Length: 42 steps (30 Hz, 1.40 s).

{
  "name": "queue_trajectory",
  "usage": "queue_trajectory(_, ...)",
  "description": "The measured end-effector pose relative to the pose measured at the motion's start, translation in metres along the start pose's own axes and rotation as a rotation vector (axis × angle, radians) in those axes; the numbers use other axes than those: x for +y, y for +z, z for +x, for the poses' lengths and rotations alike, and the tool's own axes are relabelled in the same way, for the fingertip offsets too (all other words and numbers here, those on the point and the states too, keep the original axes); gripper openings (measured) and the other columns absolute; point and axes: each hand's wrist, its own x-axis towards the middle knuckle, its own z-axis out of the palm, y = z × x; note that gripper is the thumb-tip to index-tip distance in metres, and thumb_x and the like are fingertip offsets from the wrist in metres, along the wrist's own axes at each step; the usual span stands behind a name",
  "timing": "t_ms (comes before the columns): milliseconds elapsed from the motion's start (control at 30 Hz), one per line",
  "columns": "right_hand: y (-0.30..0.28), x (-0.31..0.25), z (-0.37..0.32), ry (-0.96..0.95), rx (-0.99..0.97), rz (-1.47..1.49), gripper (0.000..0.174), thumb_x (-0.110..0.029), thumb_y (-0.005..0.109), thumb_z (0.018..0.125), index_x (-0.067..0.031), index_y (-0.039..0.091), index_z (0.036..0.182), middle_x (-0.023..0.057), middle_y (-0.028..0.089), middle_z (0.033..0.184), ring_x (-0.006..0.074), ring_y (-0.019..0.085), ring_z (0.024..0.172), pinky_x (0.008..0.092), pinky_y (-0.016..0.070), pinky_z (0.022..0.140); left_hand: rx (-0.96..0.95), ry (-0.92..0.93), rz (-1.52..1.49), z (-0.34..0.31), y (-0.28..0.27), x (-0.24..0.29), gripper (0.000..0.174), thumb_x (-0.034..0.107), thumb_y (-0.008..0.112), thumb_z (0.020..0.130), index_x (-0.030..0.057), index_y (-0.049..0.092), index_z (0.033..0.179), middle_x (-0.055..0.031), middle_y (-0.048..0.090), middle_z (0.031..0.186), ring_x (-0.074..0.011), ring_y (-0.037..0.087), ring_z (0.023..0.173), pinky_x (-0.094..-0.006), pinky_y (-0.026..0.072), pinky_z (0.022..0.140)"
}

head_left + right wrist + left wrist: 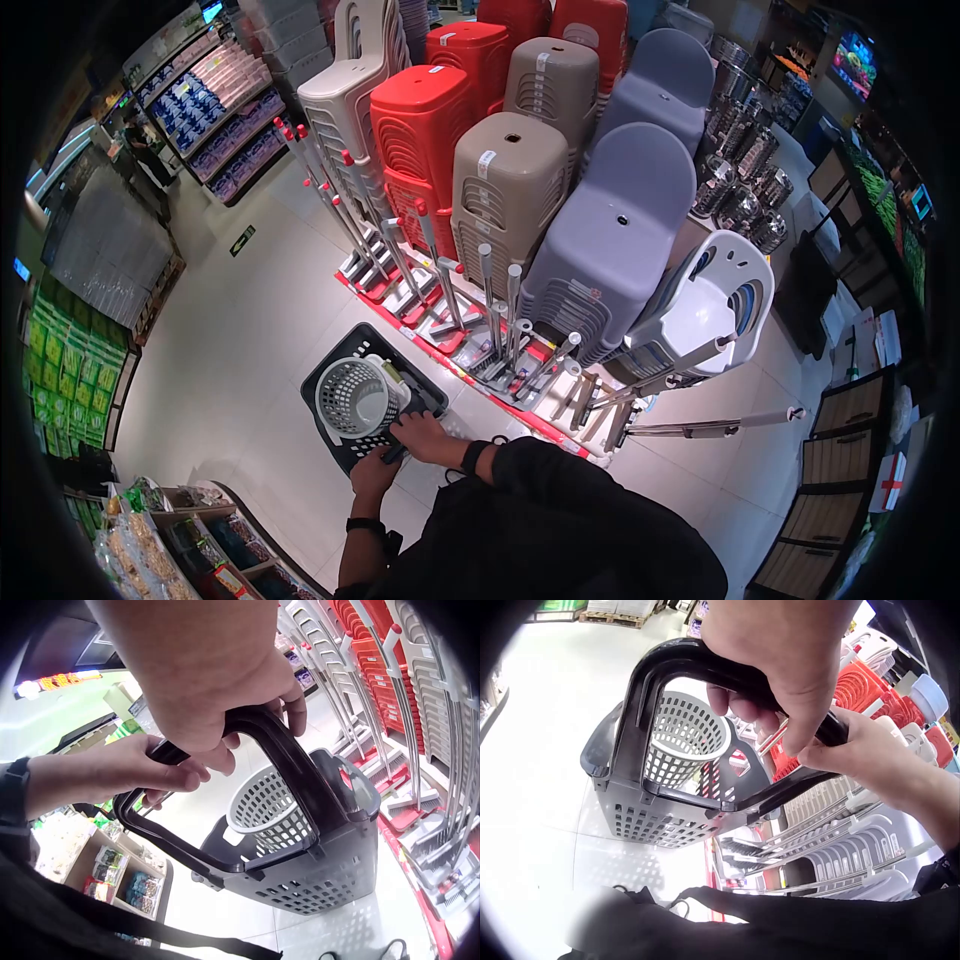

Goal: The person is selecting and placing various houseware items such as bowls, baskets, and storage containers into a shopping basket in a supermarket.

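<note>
Both hands grip the black handle (676,654) of a dark grey plastic shopping basket (330,881). My left hand (372,474) curls its fingers round one part of the bar. Close beside it, my right hand (424,438) wraps round another part. The shopping basket hangs in front of my body, and its holes cast a dotted shadow on the floor tiles in the wrist views. Inside it stands a light grey round perforated basket (349,396). A small pale and greenish item (392,376) lies beside that round basket, partly hidden.
Ahead and right is a low display with a red edge, holding long-handled brushes or dustpans (447,262). Behind them rise stacked red stools (420,95), beige stools (510,150) and grey-blue chairs (610,215). Snack shelves (215,540) stand at the near left. Pale tiled floor (250,330) runs leftward.
</note>
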Motion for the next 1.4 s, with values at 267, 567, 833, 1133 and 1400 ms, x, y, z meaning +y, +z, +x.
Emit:
queue_trajectory(267,0.004,0.004,0.034,0.052,0.029,0.031,0.030,-0.012,0.063,0.075,-0.0135,0.057,0.105,0.0101,0.056,0.098,0.0296,0.057,0.095,0.0424,0.0391,0.075,0.016,0.039,-0.011,0.030,-0.016,-0.011,0.044,0.049,0.066,0.077,0.0205,0.068,0.110,-0.0126,0.071,0.091,-0.0332,0.068,0.088,-0.0435,0.0535,0.077)
queue_trajectory(567,-0.004,0.016,0.051,0.159,0.036,0.179,0.041,-0.018,0.066,0.075,-0.0111,0.053,0.114,0.0114,0.054,0.109,0.0317,0.055,0.106,0.0457,0.0452,0.084,-0.132,0.162,-0.087,0.074,-0.038,-0.027,0.048,0.050,0.065,0.079,0.0154,0.066,0.112,-0.0162,0.070,0.098,-0.0350,0.066,0.095,-0.0455,0.0513,0.082)
queue_trajectory(833,-0.047,0.069,-0.045,0.585,0.153,0.295,0.054,-0.033,0.059,0.089,-0.0050,0.046,0.133,0.0178,0.050,0.133,0.0345,0.047,0.124,0.0424,0.0405,0.103,-0.378,0.293,-0.241,0.104,-0.054,-0.007,0.055,0.051,0.065,0.081,0.0102,0.061,0.118,-0.0113,0.071,0.084,-0.0301,0.069,0.083,-0.0416,0.0521,0.074)
queue_trajectory(1133,-0.111,0.107,-0.134,0.864,1.148,0.047,0.046,-0.015,0.059,0.089,0.0021,0.047,0.130,0.0257,0.045,0.136,0.0408,0.043,0.127,0.0454,0.0336,0.106,-0.020,0.580,-0.382,0.124,-0.059,0.059,0.067,0.033,0.070,0.083,-0.0035,0.047,0.133,-0.0248,0.053,0.130,-0.0365,0.051,0.121,-0.0426,0.0407,0.100)
queue_trajectory(1400,-0.086,0.188,-0.145,1.084,1.162,0.246,0.072,-0.023,0.064,0.085,0.0054,0.030,0.143,0.0321,0.032,0.144,0.0429,0.030,0.137,0.0447,0.0243,0.113,-0.438,0.668,-1.049,0.173,-0.043,0.264,0.087,0.031,0.065,0.090,-0.0060,0.012,0.149,-0.0264,0.025,0.151,-0.0305,0.027,0.141,-0.0370,0.0270,0.112)
